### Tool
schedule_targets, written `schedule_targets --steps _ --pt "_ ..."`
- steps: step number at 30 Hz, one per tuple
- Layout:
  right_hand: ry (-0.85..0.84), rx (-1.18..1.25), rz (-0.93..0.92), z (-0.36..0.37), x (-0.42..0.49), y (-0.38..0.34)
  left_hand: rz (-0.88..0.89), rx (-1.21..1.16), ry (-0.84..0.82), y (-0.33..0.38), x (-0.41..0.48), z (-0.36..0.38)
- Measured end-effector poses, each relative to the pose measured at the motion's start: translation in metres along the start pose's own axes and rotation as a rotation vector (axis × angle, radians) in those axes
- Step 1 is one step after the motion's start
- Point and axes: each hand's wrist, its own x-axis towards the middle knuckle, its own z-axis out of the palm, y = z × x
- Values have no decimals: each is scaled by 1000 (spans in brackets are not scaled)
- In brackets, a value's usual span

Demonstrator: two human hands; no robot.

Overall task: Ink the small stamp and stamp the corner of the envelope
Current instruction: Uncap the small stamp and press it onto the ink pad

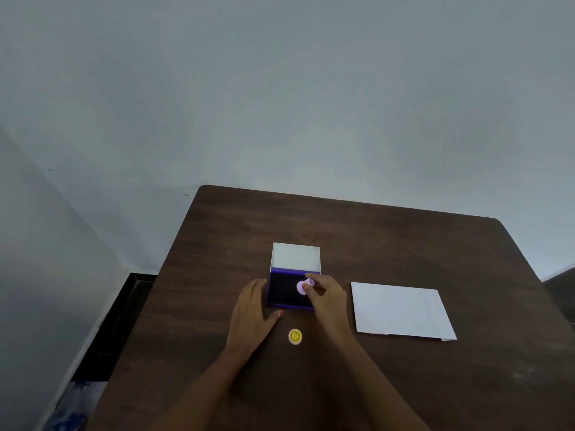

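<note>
Fingertips of the right hand (326,293) pinch the small stamp (302,287) onto the ink pad (287,290) (lid raised), while the left hand (252,312) lies open, flat beside it, mid-tabletop.

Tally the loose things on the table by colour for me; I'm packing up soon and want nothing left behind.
Purple: 1, the open ink pad
Pink: 1, the stamp held in the right hand
White: 1, the envelope
Yellow: 1, the round cap
Total: 4

Dim, soft, slightly blurred (wide-angle bending at edges); light source perhaps overhead.
</note>
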Motion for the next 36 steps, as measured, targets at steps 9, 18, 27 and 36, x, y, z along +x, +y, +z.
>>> schedule_targets --steps 9,18,27,36 --pt "-97 -304 -120 22 21 2 129 122 -69 -10 19 17" --pt "-159 -358 -90 26 24 6 130 197 -75 -17 21 27" --pt "-142 -427 -172 34 19 14 146 266 -51 -18 20 31" --pt "-101 -465 -238 36 15 19 142 259 -64 -16 20 29"
